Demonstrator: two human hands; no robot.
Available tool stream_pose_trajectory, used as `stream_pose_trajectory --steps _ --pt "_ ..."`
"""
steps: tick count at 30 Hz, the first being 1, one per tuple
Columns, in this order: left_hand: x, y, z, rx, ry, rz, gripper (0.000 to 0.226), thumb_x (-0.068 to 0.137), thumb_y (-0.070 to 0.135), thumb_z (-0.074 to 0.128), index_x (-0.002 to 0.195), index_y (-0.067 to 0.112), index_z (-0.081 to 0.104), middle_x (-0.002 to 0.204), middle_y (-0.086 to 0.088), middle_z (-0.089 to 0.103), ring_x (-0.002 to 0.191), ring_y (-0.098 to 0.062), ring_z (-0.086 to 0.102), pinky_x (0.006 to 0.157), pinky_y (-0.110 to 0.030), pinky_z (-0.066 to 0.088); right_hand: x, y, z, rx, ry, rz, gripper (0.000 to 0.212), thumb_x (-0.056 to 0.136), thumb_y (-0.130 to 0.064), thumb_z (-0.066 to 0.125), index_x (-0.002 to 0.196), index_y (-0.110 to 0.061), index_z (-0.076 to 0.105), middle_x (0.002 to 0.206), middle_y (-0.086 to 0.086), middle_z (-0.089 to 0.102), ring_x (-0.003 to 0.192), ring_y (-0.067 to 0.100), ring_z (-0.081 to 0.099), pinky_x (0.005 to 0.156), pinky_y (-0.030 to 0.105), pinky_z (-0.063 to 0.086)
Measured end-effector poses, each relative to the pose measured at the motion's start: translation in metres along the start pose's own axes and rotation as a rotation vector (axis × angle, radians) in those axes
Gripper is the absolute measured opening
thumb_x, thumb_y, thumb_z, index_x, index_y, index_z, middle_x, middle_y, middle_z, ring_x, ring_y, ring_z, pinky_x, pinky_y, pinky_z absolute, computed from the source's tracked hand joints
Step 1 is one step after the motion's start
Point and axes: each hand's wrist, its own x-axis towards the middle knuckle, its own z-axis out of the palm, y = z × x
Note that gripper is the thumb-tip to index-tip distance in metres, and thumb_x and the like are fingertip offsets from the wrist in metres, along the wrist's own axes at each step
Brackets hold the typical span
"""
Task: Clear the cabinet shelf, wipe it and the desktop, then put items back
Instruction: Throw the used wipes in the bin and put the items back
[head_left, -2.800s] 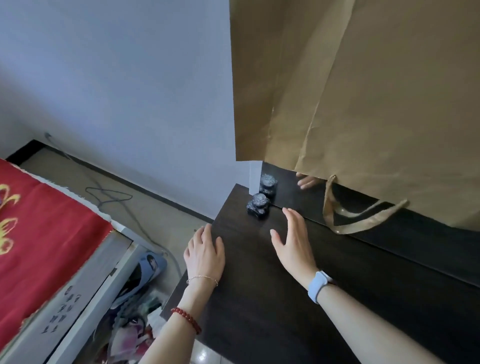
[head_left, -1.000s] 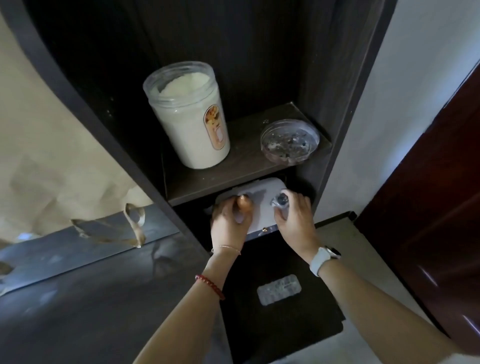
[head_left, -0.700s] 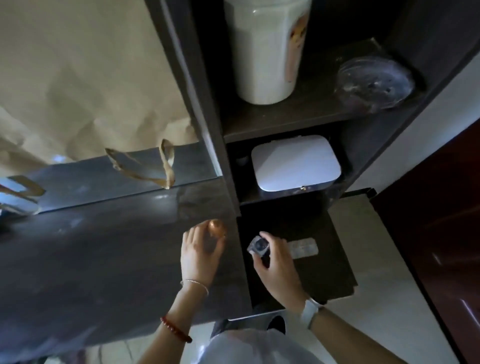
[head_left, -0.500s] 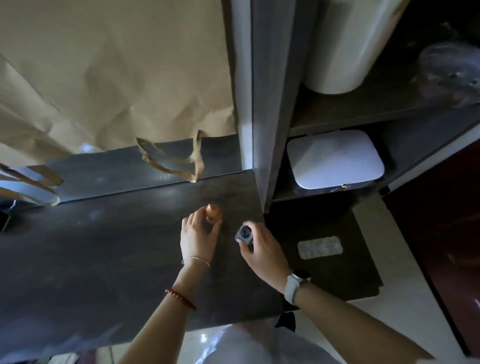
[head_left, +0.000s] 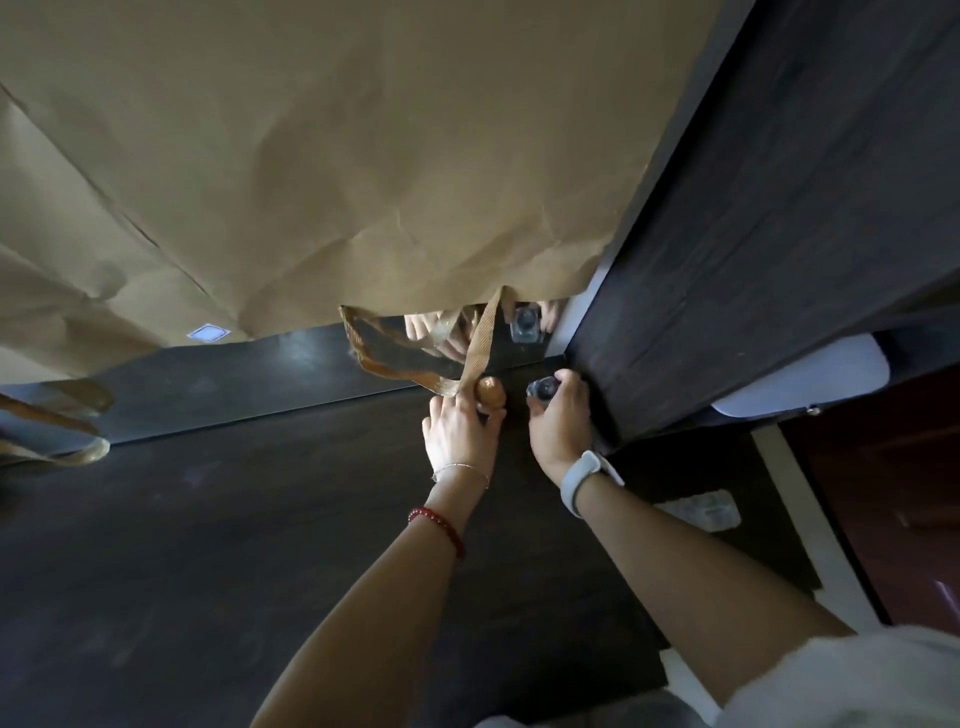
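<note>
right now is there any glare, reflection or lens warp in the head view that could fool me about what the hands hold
Head view: dim, soft, no hard glare. A glossy back strip mirrors fingers and the clear item, so those are reflections. The real ones: left hand on a brown knob, right hand on a clear item. Wide-angle warp slants the cabinet wall and paper bag.

left wrist wears a red bead bracelet (head_left: 436, 522) and thin chain (head_left: 461, 467); right wrist, a white watch (head_left: 582, 480).
</note>
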Motion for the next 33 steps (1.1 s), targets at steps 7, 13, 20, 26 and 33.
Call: stream_pose_trajectory --steps 7,13,20,26,33 --pt "-0.043 -0.006 -0.007 -0.024 0.038 0.012 0.056 0.084 0.031 0.06 0.134 0.017 0.039 0.135 -0.004 0.045 0.125 -0.023 0.038 0.098 -0.038 0.033 -0.042 0.013 -0.021 -0.104 0.069 -0.289 0.045 0.082 -0.013 0.065 0.123 0.0 0.051 0.119 0.018 0.058 0.103 0.033 0.061 0.071 0.038 0.054" --pt "-0.106 -0.002 -0.005 0.107 0.125 0.164 0.038 0.08 0.024 0.061 0.116 0.012 0.058 0.121 -0.008 0.059 0.112 -0.032 0.052 0.089 -0.047 0.042 -0.093 0.074 -0.091 -0.304 -0.022 -0.543 0.039 0.085 -0.021 0.04 0.117 -0.006 0.057 0.116 0.011 0.062 0.108 0.026 0.057 0.088 0.04 0.049" --pt "-0.142 0.087 0.012 0.246 0.097 0.69 0.037 0.078 0.026 0.043 0.106 0.013 0.064 0.107 -0.006 0.066 0.095 -0.026 0.062 0.075 -0.034 0.05 -0.066 0.148 -0.2 -0.425 0.093 -0.502 0.038 0.084 -0.02 0.038 0.108 -0.004 0.062 0.111 0.015 0.062 0.103 0.03 0.055 0.085 0.042 0.047" --pt "-0.14 0.161 0.028 0.325 0.046 0.643 0.057 0.079 0.026 0.056 0.13 0.004 0.044 0.127 -0.017 0.054 0.113 -0.034 0.053 0.085 -0.042 0.049 -0.01 0.148 -0.255 -0.417 0.188 -0.477 0.039 0.088 -0.017 0.042 0.122 -0.001 0.05 0.118 0.02 0.056 0.106 0.033 0.055 0.084 0.043 0.05" --pt "-0.119 0.189 0.045 0.425 -0.021 0.362 0.079 0.091 0.045 0.041 0.144 0.006 -0.002 0.151 -0.018 0.014 0.134 -0.032 0.026 0.107 -0.038 0.027 0.038 0.136 -0.248 -0.249 0.087 -0.294 0.062 0.093 -0.028 0.048 0.14 0.005 0.024 0.138 0.025 0.034 0.121 0.037 0.039 0.095 0.038 0.04"
